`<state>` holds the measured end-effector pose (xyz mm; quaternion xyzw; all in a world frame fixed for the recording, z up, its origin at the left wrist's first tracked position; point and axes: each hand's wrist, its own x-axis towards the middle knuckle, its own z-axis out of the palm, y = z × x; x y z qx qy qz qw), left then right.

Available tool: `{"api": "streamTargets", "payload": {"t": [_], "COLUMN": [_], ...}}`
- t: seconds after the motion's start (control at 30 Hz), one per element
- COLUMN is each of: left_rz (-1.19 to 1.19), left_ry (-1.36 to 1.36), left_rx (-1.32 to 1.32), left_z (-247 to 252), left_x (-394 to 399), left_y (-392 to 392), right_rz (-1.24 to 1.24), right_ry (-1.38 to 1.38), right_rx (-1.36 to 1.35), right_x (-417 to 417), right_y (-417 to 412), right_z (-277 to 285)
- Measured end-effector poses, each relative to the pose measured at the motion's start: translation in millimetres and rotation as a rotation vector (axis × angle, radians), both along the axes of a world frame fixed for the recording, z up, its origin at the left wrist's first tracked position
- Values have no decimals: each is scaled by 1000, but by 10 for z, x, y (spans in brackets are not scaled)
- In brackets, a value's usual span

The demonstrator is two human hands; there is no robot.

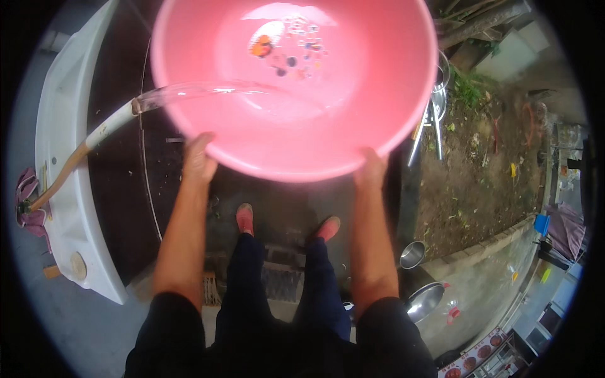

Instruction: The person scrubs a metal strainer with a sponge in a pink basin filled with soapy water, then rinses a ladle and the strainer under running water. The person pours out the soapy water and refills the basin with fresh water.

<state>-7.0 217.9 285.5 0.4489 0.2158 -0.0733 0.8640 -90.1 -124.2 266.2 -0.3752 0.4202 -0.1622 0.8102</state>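
Note:
A large pink plastic basin is held up before me, with a printed pattern on its bottom. My left hand grips its rim at the lower left, and my right hand grips the rim at the lower right. From the left, a hose with a white end piece reaches to the basin. Clear water streams from its mouth over the rim and into the basin.
On the left stands a white sink with a round tan object on its edge. At right are a steel pot, a shiny metal bowl, metal-handled utensils and a soil bed. My pink shoes stand below on dark, wet-looking ground.

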Motion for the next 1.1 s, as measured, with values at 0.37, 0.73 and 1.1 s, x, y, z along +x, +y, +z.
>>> {"api": "streamTargets", "payload": {"t": [0.37,0.73,1.1], "left_rz": [-22,-52,-78], "left_ry": [304,470,320], "left_rx": [-143,-264,-220], "left_z": [-277,-699,-744], "left_x": [-1363,-640,-665], "left_y": [-333,-668,-9], "right_rz": [-106,-148,-102], "right_ry": [191,182,71], "right_rx": [-257,-451,-368], "right_x": [-1331,-678,-879], "right_y": [-145,-289,180], "right_z": [635,805,703]}}
